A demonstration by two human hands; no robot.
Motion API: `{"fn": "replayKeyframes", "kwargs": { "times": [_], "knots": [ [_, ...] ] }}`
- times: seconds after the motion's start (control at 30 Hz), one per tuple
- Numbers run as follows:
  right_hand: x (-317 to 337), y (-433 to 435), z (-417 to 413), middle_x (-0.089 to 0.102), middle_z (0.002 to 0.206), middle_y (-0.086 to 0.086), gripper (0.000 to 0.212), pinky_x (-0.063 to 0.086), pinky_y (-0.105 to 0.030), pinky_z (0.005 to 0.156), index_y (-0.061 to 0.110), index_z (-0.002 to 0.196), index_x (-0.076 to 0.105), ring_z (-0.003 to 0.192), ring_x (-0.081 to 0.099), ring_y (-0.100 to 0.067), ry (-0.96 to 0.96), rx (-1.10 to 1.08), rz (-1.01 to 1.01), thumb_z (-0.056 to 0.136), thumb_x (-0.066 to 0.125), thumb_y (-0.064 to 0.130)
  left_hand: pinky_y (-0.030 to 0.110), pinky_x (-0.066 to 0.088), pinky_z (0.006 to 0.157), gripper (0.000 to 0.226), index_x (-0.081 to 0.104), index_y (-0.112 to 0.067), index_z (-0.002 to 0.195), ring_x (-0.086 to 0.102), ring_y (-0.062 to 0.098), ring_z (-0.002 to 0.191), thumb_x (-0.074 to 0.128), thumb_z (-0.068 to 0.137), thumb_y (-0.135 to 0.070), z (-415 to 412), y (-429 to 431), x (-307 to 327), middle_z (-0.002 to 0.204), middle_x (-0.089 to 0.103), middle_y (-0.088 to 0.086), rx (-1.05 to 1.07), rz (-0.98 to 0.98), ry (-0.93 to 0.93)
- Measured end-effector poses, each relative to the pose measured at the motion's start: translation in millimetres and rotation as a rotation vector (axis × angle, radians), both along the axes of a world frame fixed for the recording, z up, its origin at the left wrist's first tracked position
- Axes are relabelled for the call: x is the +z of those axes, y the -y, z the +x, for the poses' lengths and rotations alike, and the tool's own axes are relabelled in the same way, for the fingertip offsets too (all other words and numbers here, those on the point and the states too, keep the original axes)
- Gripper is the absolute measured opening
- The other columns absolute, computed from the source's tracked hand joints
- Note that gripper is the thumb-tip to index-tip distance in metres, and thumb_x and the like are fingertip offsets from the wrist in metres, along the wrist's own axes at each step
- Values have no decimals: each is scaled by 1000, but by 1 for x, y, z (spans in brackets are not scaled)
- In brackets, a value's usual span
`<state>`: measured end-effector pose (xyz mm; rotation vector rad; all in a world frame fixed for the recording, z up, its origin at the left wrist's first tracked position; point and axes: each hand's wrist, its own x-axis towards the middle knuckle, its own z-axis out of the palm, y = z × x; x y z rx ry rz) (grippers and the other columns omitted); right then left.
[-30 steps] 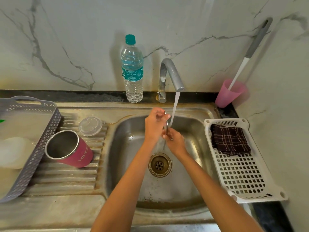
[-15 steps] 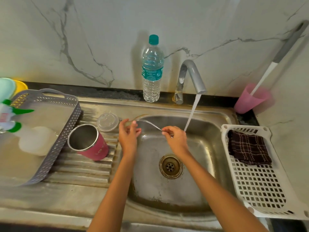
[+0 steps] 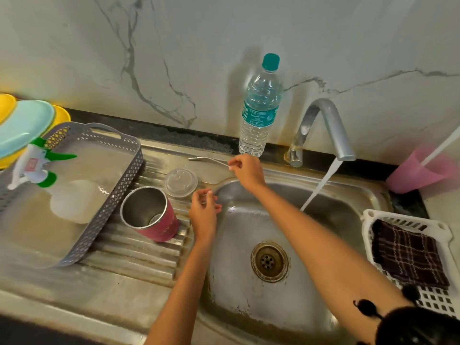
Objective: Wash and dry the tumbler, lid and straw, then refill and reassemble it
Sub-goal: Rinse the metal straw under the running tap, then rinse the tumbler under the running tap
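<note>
Head view, the only one.

Step in hand: the washing looks nearly over. The straw (image 3: pixel 209 161) is being set down on the steel ledge at the back of the drainboard (image 3: pixel 139 255), beside the other washed parts. Whether it already touches the steel I cannot tell.

Right hand (image 3: pixel 245 170): reaches across the back rim of the sink (image 3: pixel 249 307), thumb and forefinger pinched on the near end of the straw, the other fingers curled under. The straw runs left from the pinch, its bent end furthest away.

Left hand (image 3: pixel 204 212): hovers over the inner edge of the drainboard, fingers loosely curled, nothing in it that I can see, touching nothing.

Task's things: the tumbler (image 3: pixel 151 215) lies tilted on the drainboard ribs, mouth up and to the left, against the grey basket (image 3: pixel 117 185). The clear lid (image 3: pixel 181 182) lies flat just behind it, between tumbler and straw.

The tap (image 3: pixel 323 130) runs into the basin, with nobody's hand under the stream.

Next move, as I judge it: let go of the straw so it does not roll, shut the tap, then fetch the dark checked cloth (image 3: pixel 408 255) from the white basket (image 3: pixel 443 227) on the right — drying comes next. The water bottle (image 3: pixel 260 108) stands capped on the back ledge, likely for the refill.
</note>
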<state>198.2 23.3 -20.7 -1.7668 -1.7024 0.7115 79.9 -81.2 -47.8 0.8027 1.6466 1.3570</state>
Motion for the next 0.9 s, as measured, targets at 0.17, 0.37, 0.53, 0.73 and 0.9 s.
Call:
{"fn": "replayKeyframes", "kwargs": {
  "times": [0.17, 0.37, 0.53, 0.73, 0.9],
  "knots": [
    [-5, -12, -12, 71, 80, -3, 6, 53, -37, 74, 12, 81, 74, 77, 64, -18, 71, 29, 51, 79, 71, 7, 36, 58, 70, 8, 57, -22, 97, 67, 20, 72, 51, 101, -21, -2, -1, -4, 85, 67, 1, 0, -4, -5],
    [-10, -15, -24, 71, 92, -7, 14, 51, -38, 80, 12, 89, 77, 91, 63, -24, 145, 82, 75, 85, 64, 7, 30, 57, 66, 9, 58, -17, 102, 67, 20, 72, 50, 101, -19, 0, 3, -4, 88, 67, 6, -18, -10, -12],
    [14, 6, -26, 69, 97, -7, 22, 53, -34, 84, 10, 96, 74, 85, 63, -17, -58, 102, 133, 85, 58, -1, 33, 58, 67, 11, 58, -20, 95, 66, 23, 75, 50, 101, -18, -2, 14, 2, 87, 67, 7, -33, -24, 16],
    [58, 79, -37, 61, 114, -3, 41, 48, -20, 88, 16, 121, 60, 103, 58, -13, -257, 401, 49, 82, 70, 8, 40, 58, 73, 13, 61, -21, 92, 68, 23, 76, 51, 100, -23, -8, 39, 4, 87, 68, 7, -110, -52, 27],
    [61, 111, -53, 49, 139, -4, 74, 40, -23, 106, 15, 141, 39, 127, 47, -11, -332, 584, -170, 78, 79, 17, 33, 57, 67, 20, 64, -14, 107, 68, 19, 69, 50, 101, -27, -20, 71, 8, 85, 70, 5, -180, -103, 43]
  ]
}}
